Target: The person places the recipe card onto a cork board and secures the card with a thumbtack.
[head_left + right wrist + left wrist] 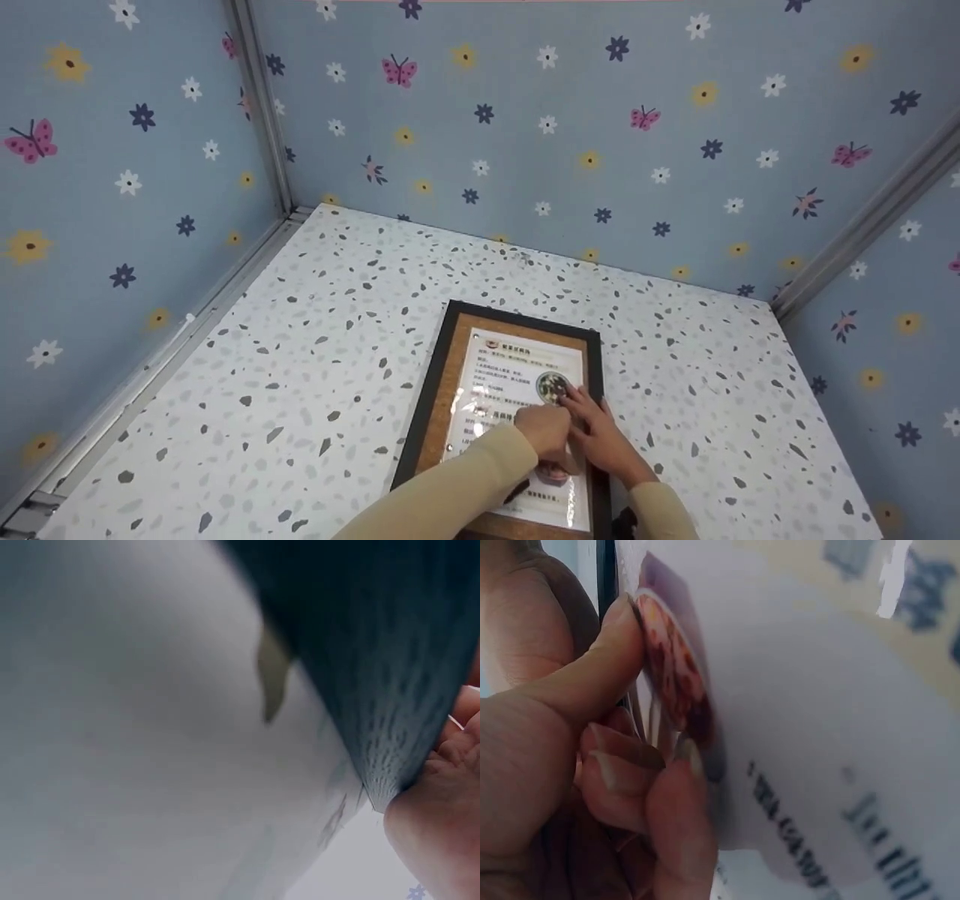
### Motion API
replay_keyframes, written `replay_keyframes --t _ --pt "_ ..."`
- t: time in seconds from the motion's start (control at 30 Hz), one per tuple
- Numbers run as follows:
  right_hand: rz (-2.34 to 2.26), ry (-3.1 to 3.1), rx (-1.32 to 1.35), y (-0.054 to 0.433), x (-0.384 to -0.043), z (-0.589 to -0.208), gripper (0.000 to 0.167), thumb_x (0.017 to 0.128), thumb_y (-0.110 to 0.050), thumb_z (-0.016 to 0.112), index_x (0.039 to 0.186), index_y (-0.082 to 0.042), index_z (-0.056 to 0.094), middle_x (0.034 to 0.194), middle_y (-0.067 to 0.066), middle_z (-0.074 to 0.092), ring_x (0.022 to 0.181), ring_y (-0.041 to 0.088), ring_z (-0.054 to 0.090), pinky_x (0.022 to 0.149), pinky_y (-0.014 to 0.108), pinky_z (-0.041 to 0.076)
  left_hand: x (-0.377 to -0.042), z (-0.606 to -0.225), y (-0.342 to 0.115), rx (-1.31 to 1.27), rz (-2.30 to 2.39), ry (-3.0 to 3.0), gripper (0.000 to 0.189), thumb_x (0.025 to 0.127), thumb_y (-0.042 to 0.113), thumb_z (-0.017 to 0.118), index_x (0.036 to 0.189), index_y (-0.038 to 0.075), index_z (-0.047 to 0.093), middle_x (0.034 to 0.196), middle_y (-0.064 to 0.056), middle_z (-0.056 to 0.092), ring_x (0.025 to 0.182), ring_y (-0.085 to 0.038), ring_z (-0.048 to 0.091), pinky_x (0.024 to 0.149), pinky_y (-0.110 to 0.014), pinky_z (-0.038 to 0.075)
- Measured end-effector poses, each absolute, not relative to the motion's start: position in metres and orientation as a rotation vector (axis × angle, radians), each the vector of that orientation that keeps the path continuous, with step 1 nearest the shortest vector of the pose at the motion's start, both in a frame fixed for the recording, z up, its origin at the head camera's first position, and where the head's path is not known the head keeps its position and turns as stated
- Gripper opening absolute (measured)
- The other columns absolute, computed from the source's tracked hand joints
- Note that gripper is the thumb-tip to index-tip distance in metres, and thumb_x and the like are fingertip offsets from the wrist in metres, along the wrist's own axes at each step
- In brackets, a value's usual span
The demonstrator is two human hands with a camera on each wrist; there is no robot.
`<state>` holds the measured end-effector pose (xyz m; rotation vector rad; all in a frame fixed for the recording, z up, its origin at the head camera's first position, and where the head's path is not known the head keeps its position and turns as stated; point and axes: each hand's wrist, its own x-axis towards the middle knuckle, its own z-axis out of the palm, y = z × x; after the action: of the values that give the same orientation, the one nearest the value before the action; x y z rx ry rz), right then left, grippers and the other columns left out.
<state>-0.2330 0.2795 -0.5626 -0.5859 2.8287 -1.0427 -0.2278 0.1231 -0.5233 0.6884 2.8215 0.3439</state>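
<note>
A laminated sheet (525, 360) with printed text and food pictures lies on a brown board with a dark frame (424, 409). My left hand (546, 431) is over the sheet's right part, its fingers bent. In the left wrist view, the left thumb (615, 641) and curled fingers are close to the sheet's edge beside a food picture (675, 664); whether they pinch anything is hidden. My right hand (600, 435) rests across the sheet's right edge and the frame, fingers extended towards the bowl picture (553, 386). The right wrist view shows this hand beside the frame's dark outer side (382, 705).
The framed board lies on a white speckled tabletop (330, 337). Blue flowered panels (517, 97) stand behind and at both sides, joined by metal posts (262, 112). Small round fasteners, perhaps pins (450, 448), show along the sheet's left edge.
</note>
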Motion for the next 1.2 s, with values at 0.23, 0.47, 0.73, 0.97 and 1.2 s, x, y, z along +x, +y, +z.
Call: replay_keyframes --t 0.23,0.47,0.73,0.97,1.2 --pt "-1.077 2.807 -0.582 0.278 -0.235 -0.561 0.045 0.095 -0.007 0.06 0.139 0.001 0.053 0.155 0.014 0.035 0.146 0.037 0.02 0.115 0.058 -0.001 -0.229 -0.529 0.115 0.814 0.453 2.741 0.037 0.073 0.047 0.084 0.086 0.013 0.077 0.085 0.0 0.07 0.071 -0.016 0.062 0.067 -0.03 0.052" --pt "-1.062 2.781 -0.534 0.277 -0.234 -0.561 0.049 0.094 -0.01 0.062 0.141 -0.001 0.052 0.157 0.013 0.033 0.147 0.036 0.018 0.115 0.057 -0.002 -0.232 -0.53 0.095 0.86 0.716 2.557 0.037 0.087 0.033 0.073 0.059 0.016 0.054 0.048 0.007 0.047 0.045 -0.01 0.043 0.047 -0.024 0.036" --pt "-1.082 2.751 -0.536 0.277 -0.234 -0.557 0.048 0.096 -0.013 0.063 0.141 -0.002 0.052 0.157 0.014 0.032 0.147 0.038 0.015 0.115 0.057 -0.004 -0.226 -0.521 0.052 0.932 0.937 2.44 0.023 0.094 0.025 0.066 0.072 0.017 0.064 0.064 0.009 0.057 0.056 -0.005 0.05 0.054 -0.02 0.042" --pt "-1.094 2.732 -0.506 0.277 -0.234 -0.558 0.049 0.096 -0.014 0.063 0.143 -0.004 0.051 0.159 0.01 0.03 0.149 0.034 0.013 0.116 0.052 -0.004 -0.231 -0.52 -0.012 0.737 1.25 2.517 0.01 0.092 0.019 0.07 0.083 0.014 0.073 0.074 0.01 0.063 0.065 -0.007 0.056 0.063 -0.026 0.049" --pt "-1.09 2.722 -0.55 0.281 -0.235 -0.559 0.05 0.097 -0.015 0.062 0.143 -0.003 0.05 0.159 0.013 0.029 0.148 0.036 0.012 0.116 0.054 -0.006 -0.232 -0.519 -0.085 0.602 1.518 2.662 0.008 0.091 0.015 0.071 0.092 0.008 0.075 0.081 0.007 0.066 0.069 -0.012 0.057 0.063 -0.027 0.049"
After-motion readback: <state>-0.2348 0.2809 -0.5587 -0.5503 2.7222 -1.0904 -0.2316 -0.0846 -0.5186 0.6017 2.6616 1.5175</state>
